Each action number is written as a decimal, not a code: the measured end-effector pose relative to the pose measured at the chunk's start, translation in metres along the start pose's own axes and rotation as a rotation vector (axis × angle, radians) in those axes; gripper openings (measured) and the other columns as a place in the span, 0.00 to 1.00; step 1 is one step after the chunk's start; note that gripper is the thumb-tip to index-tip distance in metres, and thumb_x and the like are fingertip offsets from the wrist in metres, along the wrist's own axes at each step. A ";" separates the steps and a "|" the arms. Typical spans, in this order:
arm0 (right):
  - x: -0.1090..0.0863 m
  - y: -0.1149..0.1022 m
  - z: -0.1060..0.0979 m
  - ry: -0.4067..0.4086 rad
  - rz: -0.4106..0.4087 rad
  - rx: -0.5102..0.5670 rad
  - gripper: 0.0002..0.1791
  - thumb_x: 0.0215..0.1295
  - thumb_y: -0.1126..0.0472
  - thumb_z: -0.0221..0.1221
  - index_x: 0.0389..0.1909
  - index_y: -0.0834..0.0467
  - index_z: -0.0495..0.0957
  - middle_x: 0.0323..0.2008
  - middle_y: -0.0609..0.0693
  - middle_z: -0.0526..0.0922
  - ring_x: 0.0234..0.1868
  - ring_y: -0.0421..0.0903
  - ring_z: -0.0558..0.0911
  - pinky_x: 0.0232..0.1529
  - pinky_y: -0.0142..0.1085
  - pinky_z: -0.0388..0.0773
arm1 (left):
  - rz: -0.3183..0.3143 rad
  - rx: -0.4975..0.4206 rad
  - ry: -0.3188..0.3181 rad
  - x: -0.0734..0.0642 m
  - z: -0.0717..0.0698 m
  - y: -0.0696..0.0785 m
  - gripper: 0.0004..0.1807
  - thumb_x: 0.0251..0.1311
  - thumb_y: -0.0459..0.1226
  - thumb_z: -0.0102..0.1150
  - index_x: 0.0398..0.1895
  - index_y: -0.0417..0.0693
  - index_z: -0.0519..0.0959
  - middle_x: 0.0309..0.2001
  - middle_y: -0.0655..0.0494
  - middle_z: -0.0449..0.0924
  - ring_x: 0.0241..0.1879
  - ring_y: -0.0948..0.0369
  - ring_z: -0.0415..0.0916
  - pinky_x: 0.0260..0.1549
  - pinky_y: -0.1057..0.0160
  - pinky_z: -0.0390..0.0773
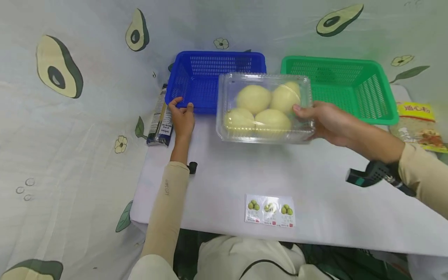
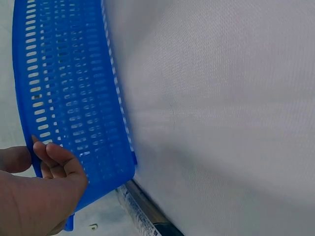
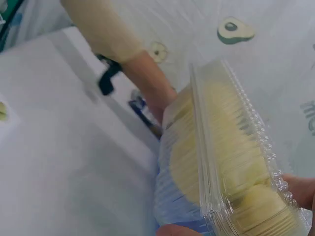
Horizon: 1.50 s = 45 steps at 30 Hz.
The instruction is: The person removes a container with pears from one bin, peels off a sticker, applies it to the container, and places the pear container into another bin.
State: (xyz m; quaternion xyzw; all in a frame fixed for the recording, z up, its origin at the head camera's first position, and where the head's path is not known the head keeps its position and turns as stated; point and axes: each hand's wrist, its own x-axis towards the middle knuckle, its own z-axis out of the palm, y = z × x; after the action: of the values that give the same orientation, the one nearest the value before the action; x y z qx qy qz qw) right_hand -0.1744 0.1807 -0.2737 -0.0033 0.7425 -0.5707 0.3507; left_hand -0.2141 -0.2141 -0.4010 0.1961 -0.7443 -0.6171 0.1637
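A clear plastic clamshell box (image 1: 227, 130) with several pale yellow-green round fruits (image 1: 253, 99) inside is held up above the table. My right hand (image 1: 330, 122) grips its right end, thumb on the upper face. In the right wrist view, the fruits (image 3: 263, 206) show through the ribbed side of the box. My left hand (image 1: 183, 122) pinches the near left corner of the blue basket (image 1: 196, 107); the left wrist view has its thumb and fingers on either side of the rim (image 2: 22, 108). The box hides the blue basket's near right part.
Right of the blue basket stands a green basket (image 1: 350, 97), partly behind the box. A yellow-topped food packet (image 1: 416, 124) lies beside it. Dark packets (image 1: 161, 120) lie left of the blue basket. A card with fruit pictures (image 1: 270, 211) rests near the table's front edge.
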 end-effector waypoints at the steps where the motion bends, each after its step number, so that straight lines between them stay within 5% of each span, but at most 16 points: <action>1: -0.009 0.010 0.001 0.002 0.003 -0.017 0.25 0.88 0.40 0.49 0.70 0.52 0.62 0.53 0.36 0.84 0.59 0.38 0.84 0.75 0.60 0.76 | -0.004 -0.001 0.003 0.001 -0.003 0.002 0.22 0.84 0.38 0.56 0.74 0.49 0.65 0.34 0.57 0.77 0.33 0.67 0.75 0.37 0.67 0.72; 5: -0.035 0.041 0.008 -0.004 0.007 -0.034 0.20 0.91 0.44 0.45 0.71 0.50 0.59 0.49 0.32 0.87 0.54 0.34 0.87 0.57 0.41 0.85 | -0.039 -0.010 0.007 0.005 -0.015 0.009 0.21 0.84 0.39 0.56 0.73 0.55 0.65 0.34 0.58 0.77 0.35 0.66 0.77 0.38 0.67 0.73; 11: -0.046 0.069 0.026 -0.001 0.046 -0.042 0.30 0.91 0.43 0.45 0.77 0.59 0.51 0.54 0.39 0.84 0.55 0.36 0.87 0.56 0.40 0.84 | -0.053 -0.048 0.028 0.009 -0.032 0.014 0.18 0.84 0.40 0.56 0.70 0.58 0.66 0.33 0.59 0.77 0.34 0.67 0.77 0.39 0.66 0.74; 17: -0.037 0.090 0.046 0.026 0.091 -0.060 0.38 0.90 0.42 0.46 0.77 0.66 0.43 0.68 0.61 0.63 0.66 0.51 0.76 0.67 0.57 0.79 | -0.062 -0.099 0.035 0.011 -0.040 0.015 0.18 0.84 0.38 0.57 0.69 0.57 0.66 0.33 0.58 0.76 0.33 0.66 0.76 0.39 0.68 0.75; 20: -0.031 0.100 0.047 0.049 0.094 -0.051 0.37 0.89 0.42 0.46 0.74 0.66 0.45 0.68 0.64 0.60 0.70 0.60 0.72 0.72 0.68 0.73 | -0.072 -0.126 0.033 0.011 -0.039 0.015 0.19 0.84 0.38 0.57 0.70 0.56 0.65 0.34 0.58 0.75 0.34 0.65 0.76 0.40 0.66 0.77; 24: -0.023 0.112 0.046 0.069 0.103 -0.051 0.35 0.88 0.40 0.47 0.70 0.65 0.47 0.65 0.64 0.60 0.72 0.65 0.70 0.74 0.71 0.72 | -0.087 -0.141 0.049 0.010 -0.038 0.013 0.20 0.83 0.37 0.57 0.70 0.56 0.65 0.35 0.58 0.75 0.35 0.63 0.77 0.43 0.65 0.79; 29: -0.013 0.120 0.043 0.061 0.085 -0.072 0.38 0.88 0.41 0.47 0.72 0.69 0.49 0.66 0.66 0.62 0.70 0.64 0.73 0.72 0.72 0.75 | -0.076 -0.128 0.058 0.010 -0.035 0.012 0.20 0.84 0.37 0.57 0.71 0.56 0.65 0.35 0.59 0.74 0.34 0.63 0.76 0.46 0.62 0.79; 36: -0.011 0.121 0.037 0.092 0.093 -0.204 0.37 0.87 0.40 0.51 0.70 0.72 0.60 0.61 0.68 0.73 0.50 0.49 0.86 0.53 0.53 0.92 | -0.088 -0.143 0.069 0.010 -0.032 0.014 0.19 0.83 0.37 0.58 0.69 0.56 0.66 0.35 0.59 0.75 0.34 0.60 0.77 0.47 0.62 0.81; 45: -0.007 0.125 0.035 0.071 0.094 -0.190 0.40 0.87 0.40 0.49 0.72 0.73 0.57 0.61 0.68 0.72 0.52 0.53 0.86 0.53 0.55 0.92 | -0.107 -0.146 0.061 0.009 -0.033 0.013 0.19 0.83 0.37 0.57 0.69 0.58 0.65 0.38 0.59 0.75 0.34 0.63 0.75 0.39 0.71 0.78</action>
State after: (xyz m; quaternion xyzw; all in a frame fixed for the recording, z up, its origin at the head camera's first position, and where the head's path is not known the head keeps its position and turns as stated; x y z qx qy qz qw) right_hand -0.1012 0.1970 -0.3795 0.0188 0.8045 -0.4805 0.3486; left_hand -0.2075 -0.2445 -0.3817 0.2418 -0.6803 -0.6714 0.1670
